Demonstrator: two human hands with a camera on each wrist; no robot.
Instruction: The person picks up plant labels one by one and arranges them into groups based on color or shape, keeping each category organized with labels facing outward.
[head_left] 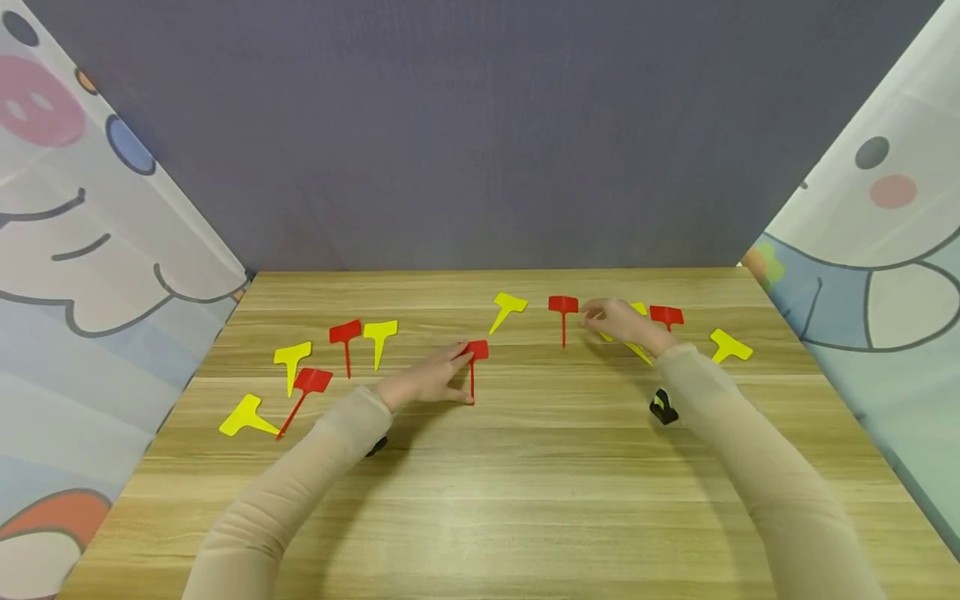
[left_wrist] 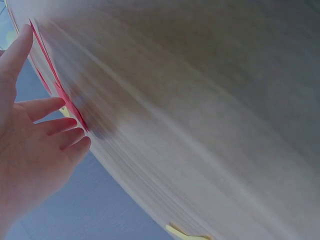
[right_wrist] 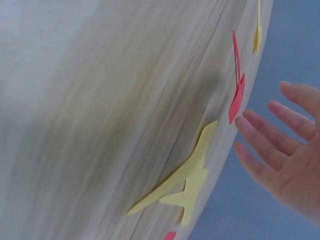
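My left hand reaches over a red T-shaped plant label, fingertips at its head and thumb by the tip of its stem. Seen from the left wrist, the fingers are spread and loosely extended along that label. My right hand hovers just right of another red T-shaped label, and its fingers hold nothing. In the right wrist view they are relaxed, fingertips close to the red label's head. Two overlapping yellow labels lie below the right hand, partly hidden by it in the head view.
Between the hands, farther back, lies a yellow label. Several red and yellow labels, including a yellow one, are scattered at the left. Right of the right hand are a red label and a yellow label. A grey panel rises behind the wooden table.
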